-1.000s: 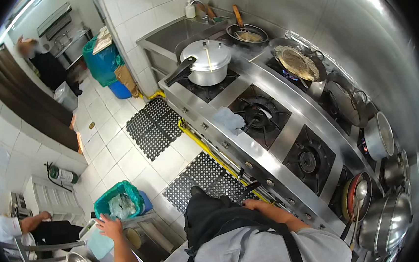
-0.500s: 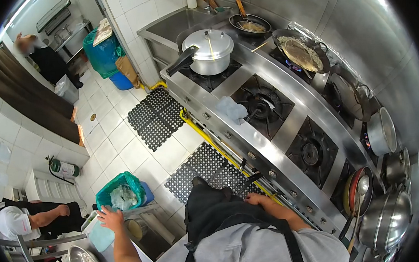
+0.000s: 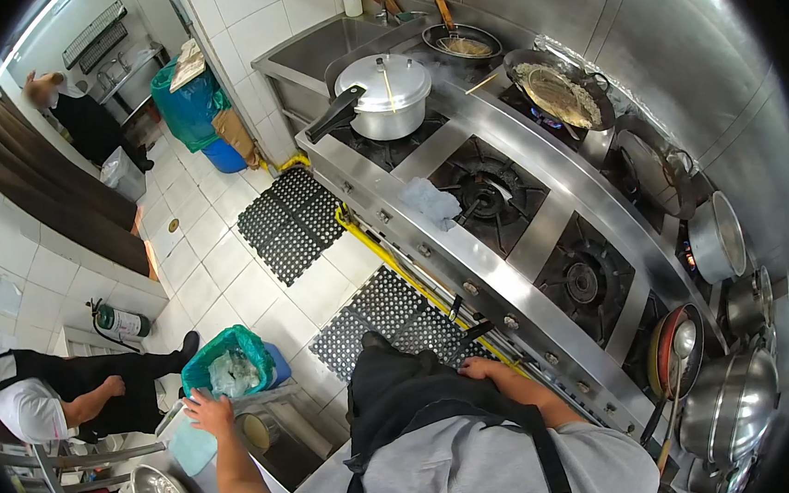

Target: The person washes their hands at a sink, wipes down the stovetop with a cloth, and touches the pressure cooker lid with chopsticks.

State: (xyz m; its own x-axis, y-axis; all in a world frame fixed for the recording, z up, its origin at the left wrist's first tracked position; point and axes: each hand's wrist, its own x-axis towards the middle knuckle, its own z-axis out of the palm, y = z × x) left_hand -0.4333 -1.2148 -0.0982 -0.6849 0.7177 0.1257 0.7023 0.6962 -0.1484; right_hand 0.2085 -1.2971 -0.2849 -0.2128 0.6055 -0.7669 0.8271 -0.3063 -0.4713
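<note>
My left hand [image 3: 208,412] rests at the edge of the counter on the left, fingers spread and holding nothing. Its palm side lies by a light blue cloth [image 3: 191,447], and a bin [image 3: 277,362] with a green liner and clear plastic inside stands just beyond the fingertips. My right hand [image 3: 480,368] hangs beside my black apron [image 3: 406,389], near the front of the stove [image 3: 542,235]. Its fingers look loosely bent, but their undersides are hidden, so I cannot tell whether they are closed.
On the stove are a pressure cooker [image 3: 391,117], a crumpled pale cloth [image 3: 430,202], a pan with a strainer [image 3: 554,90] and stacked pans [image 3: 674,354]. A co-worker [image 3: 82,392] stands at left, another person [image 3: 93,126] farther back. Rubber mats [image 3: 291,222] cover part of the floor.
The co-worker at left has shifted, and a dark shoe now shows beside the lined bin. The view has moved slightly. My hands keep about the same places.
</note>
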